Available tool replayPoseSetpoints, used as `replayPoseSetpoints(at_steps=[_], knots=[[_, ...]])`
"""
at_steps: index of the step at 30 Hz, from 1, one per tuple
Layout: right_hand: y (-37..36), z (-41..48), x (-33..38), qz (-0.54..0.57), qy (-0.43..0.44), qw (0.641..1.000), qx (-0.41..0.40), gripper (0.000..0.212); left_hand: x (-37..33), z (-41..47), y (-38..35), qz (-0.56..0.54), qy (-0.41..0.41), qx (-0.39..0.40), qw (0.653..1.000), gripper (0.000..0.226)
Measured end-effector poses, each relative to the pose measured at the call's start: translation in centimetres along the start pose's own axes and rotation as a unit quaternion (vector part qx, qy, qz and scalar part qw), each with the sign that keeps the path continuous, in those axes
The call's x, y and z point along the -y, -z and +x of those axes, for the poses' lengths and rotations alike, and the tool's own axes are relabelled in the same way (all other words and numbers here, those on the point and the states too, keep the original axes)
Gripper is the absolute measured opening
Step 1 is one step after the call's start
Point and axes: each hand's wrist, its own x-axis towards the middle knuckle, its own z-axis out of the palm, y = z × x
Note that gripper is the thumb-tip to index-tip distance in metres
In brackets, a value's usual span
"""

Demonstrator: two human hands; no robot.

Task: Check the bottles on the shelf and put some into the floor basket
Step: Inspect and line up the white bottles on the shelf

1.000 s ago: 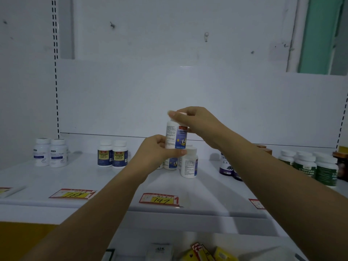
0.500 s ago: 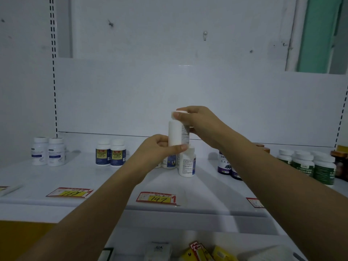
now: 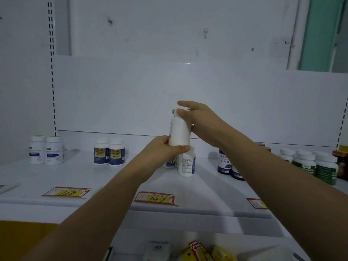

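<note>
A white bottle (image 3: pixel 178 131) is held upright above the white shelf (image 3: pixel 79 178), its plain white side turned to me. My left hand (image 3: pixel 163 149) grips its lower end, thumb across the front. My right hand (image 3: pixel 199 119) pinches its cap from the right, with the index finger stretched out above. Right behind and below, two similar bottles (image 3: pixel 186 163) stand on the shelf. The floor basket is out of view.
Two white bottles (image 3: pixel 46 152) stand at far left, two blue-labelled ones (image 3: pixel 110 154) beside them. Purple-labelled bottles (image 3: pixel 225 163) and several green-labelled bottles (image 3: pixel 310 164) stand to the right. Price tags (image 3: pixel 155 198) lie along the shelf's front edge. Boxes (image 3: pixel 195 251) sit on the lower shelf.
The bottle has been turned between both hands: its blue and orange label faced me earlier, now only plain white shows. Both hands stay in about the same place.
</note>
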Motion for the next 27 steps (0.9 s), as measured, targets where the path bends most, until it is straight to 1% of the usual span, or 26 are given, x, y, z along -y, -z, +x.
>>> replayPoseSetpoints(at_steps=[2, 3, 5, 6, 7, 9, 11, 13, 14, 15, 17, 19, 21, 22, 24, 27], knots=[[-0.1, 0.0, 0.0, 0.010, -0.008, 1.000, 0.012, 0.039, 0.1, 0.1, -0.1, -0.002, -0.001, -0.019, 1.000, 0.056], [-0.1, 0.1, 0.0, -0.012, -0.009, 1.000, 0.006, 0.040, 0.1, 0.2, -0.1, -0.006, -0.003, -0.035, 0.999, 0.054], [0.0, 0.1, -0.1, -0.061, -0.014, 0.998, -0.027, 0.059, 0.1, 0.4, -0.3, -0.016, -0.003, -0.058, 0.998, 0.052], [0.1, 0.2, -0.1, -0.061, -0.015, 0.997, -0.045, 0.064, 0.0, 0.5, -0.3, -0.018, 0.001, -0.058, 0.998, 0.052], [0.3, 0.2, -0.2, -0.052, -0.013, 0.997, -0.056, 0.064, 0.0, 0.5, -0.4, -0.018, 0.007, -0.049, 0.999, 0.052], [0.7, 0.2, -0.3, -0.029, -0.009, 0.998, -0.046, 0.057, -0.1, 0.6, -0.2, -0.036, 0.018, -0.018, 0.999, 0.049], [0.8, -0.1, -0.3, 0.009, -0.013, 1.000, -0.013, 0.051, -0.1, 0.6, -0.1, -0.057, 0.018, 0.007, 0.998, 0.047], [0.9, -0.1, -0.5, 0.049, -0.025, 0.998, 0.017, 0.048, -0.1, 0.6, 0.0, -0.045, 0.011, 0.003, 0.999, 0.047], [0.9, -0.1, -0.5, 0.046, -0.031, 0.998, 0.023, 0.048, -0.1, 0.7, 0.0, -0.043, 0.007, -0.009, 0.999, 0.046], [0.8, -0.1, -0.5, 0.021, -0.033, 0.999, 0.021, 0.050, -0.1, 0.7, 0.0, -0.044, 0.005, -0.026, 0.999, 0.045], [0.5, -0.2, -0.3, -0.067, -0.020, 0.998, -0.005, 0.053, 0.0, 0.8, -0.1, -0.044, -0.002, -0.053, 0.998, 0.043], [0.4, -0.4, 0.0, -0.096, 0.001, 0.995, -0.035, 0.041, 0.1, 0.9, -0.1, -0.043, -0.008, -0.055, 0.997, 0.042], [0.6, -0.5, 0.0, -0.081, 0.014, 0.995, -0.047, 0.027, 0.1, 0.8, -0.1, -0.038, -0.008, -0.038, 0.999, 0.043], [0.7, -0.6, 0.0, -0.077, 0.018, 0.996, -0.049, 0.024, 0.2, 0.8, 0.0, -0.035, -0.007, -0.030, 0.999, 0.042], [0.6, -1.0, -0.2, -0.067, 0.024, 0.996, -0.046, 0.027, 0.4, 0.8, 0.3, -0.030, -0.018, -0.022, 0.999, 0.041], [0.1, -1.6, -0.4, -0.067, 0.045, 0.996, -0.033, 0.039, 0.6, 0.9, 0.4, -0.035, -0.046, -0.034, 0.998, 0.042]])
